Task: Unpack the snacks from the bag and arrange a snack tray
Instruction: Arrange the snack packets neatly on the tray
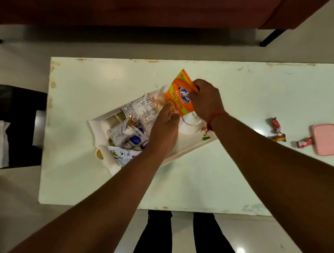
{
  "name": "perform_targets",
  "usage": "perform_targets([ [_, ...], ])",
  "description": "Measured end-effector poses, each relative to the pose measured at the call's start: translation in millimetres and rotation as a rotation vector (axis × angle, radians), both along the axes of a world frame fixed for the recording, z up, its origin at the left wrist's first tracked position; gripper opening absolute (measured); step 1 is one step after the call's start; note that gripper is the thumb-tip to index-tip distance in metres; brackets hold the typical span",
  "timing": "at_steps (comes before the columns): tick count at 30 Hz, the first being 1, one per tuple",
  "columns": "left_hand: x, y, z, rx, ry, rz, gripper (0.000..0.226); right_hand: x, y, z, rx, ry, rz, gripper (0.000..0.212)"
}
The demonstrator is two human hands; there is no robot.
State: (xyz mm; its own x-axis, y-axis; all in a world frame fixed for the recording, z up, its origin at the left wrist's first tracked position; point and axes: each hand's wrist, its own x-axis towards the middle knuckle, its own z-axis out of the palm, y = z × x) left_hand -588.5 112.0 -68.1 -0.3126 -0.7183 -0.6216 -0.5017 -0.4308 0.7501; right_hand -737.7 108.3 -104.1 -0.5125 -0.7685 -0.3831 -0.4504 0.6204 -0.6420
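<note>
I hold the orange snack packet (180,95) over the tray (98,123): right hand (206,100) gripping its far edge, left hand (165,126) pinching the near corner. Light, crinkly, probably slippery; sealed edges grip best.

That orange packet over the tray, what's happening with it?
A person holds the orange snack packet in both hands over a white tray on the table. The right hand grips its top edge; the left hand pinches its lower end. Several silvery packets already lie in the tray. A few red wrapped sweets and a pink case sit off to the right.
</note>
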Motion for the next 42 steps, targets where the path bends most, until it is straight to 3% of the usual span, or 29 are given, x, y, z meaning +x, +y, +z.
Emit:
perform_targets([
  [8,-53.1,-30.6,-27.8,0.128,-0.148,-0.126,0.052,-37.5,-13.9,-21.6,0.006,-0.014,-0.201,0.018],
  [13,-65.2,-32.3,-43.8,0.160,-0.103,-0.082,0.040,-38.6,-7.1,-32.0,0.000,-0.030,-0.263,0.022],
  [17,-67.5,-29.7,-48.8,0.159,-0.128,-0.128,0.060,-42.2,-3.1,-37.4,-0.002,-0.034,-0.256,0.024],
  [26,-66.8,-31.1,-42.6,0.128,-0.096,-0.065,0.058,-51.3,-0.1,-38.0,0.000,-0.046,-0.194,0.035],
  [29,-59.0,-28.1,-29.9,-0.012,-0.104,-0.058,0.047,-47.0,13.7,-33.8,-0.136,0.173,-0.177,0.043],
  [31,-43.7,-21.3,-22.8,-0.083,-0.087,-0.034,0.052,-32.9,28.7,-25.7,-0.244,0.321,-0.134,0.038],
  [33,-21.7,-10.0,-17.9,-0.117,-0.046,0.026,0.054,-5.3,43.5,-21.3,-0.338,0.275,-0.077,0.032],
  [36,9.2,6.3,-13.5,-0.155,0.013,0.122,0.052,48.3,57.4,-25.0,-0.331,0.028,0.057,0.030],
  [42,39.0,11.1,2.3,-0.065,0.134,0.416,0.045,98.6,44.9,-39.9,-0.086,-0.040,0.253,0.063],
])
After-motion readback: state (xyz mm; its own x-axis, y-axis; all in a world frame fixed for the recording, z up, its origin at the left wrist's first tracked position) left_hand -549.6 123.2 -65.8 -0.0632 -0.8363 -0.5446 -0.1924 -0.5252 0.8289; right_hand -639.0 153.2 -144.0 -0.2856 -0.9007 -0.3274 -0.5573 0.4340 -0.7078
